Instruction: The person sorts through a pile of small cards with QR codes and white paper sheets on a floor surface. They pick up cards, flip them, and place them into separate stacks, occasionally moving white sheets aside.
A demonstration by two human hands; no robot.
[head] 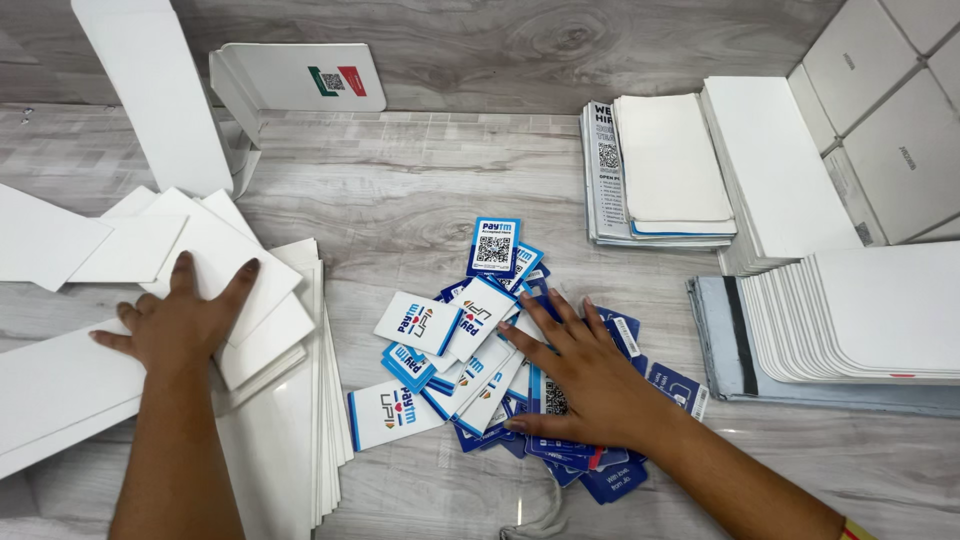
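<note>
My left hand point(178, 320) lies flat, fingers spread, on a loose stack of white cards point(265, 330) at the left of the grey wood-grain table. My right hand point(580, 385) rests palm down, fingers apart, on a scattered pile of small blue-and-white cards point(470, 345) at the middle. One of those small cards with a square code point(494, 247) lies at the pile's far edge, and another point(385, 413) sits at the near left of the pile. Neither hand has closed around anything.
A folded white stand point(300, 78) leans at the back. Stacks of white sheets point(670, 165) and fanned white cards point(860, 315) fill the right side. White boxes point(890, 100) sit at the far right. More white sheets point(50, 385) spread at the left.
</note>
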